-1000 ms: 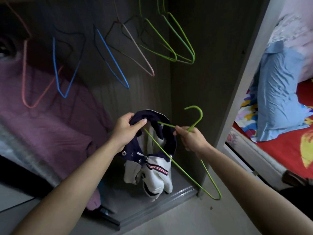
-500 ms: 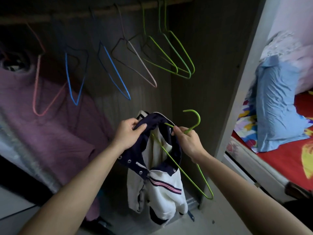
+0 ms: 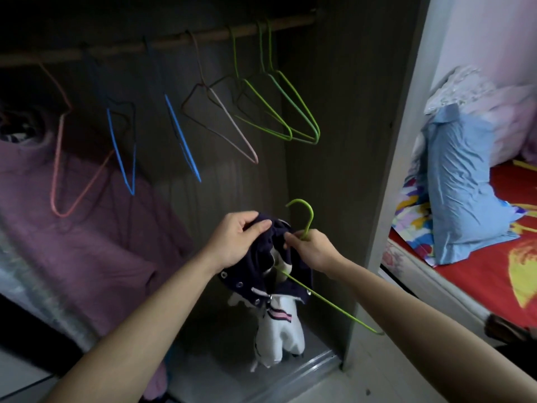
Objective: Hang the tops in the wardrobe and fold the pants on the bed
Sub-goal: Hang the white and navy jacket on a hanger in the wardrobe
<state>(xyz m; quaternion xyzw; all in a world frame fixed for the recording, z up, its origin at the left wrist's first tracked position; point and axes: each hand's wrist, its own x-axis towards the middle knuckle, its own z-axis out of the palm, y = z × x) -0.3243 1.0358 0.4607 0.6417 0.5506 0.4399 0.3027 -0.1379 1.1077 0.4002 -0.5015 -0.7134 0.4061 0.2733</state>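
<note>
Left hand (image 3: 236, 241) grips the navy collar of the top (image 3: 277, 319), thumb on the cloth and fingers curled behind it. Right hand (image 3: 312, 251) pinches the green hanger (image 3: 334, 306) just under its hook. One wire arm slants down past the right wrist, the other enters the collar between the two hands. The top hangs bunched below the fingers.

Likely step: threading. The left fingers should hold the collar wide, seat one shoulder, then tilt the hanger for the second. The rail (image 3: 174, 43) sits well above both hands.

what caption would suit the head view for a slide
Left hand grips a navy-and-white top, right hand holds the green hanger inside its collar.
</note>
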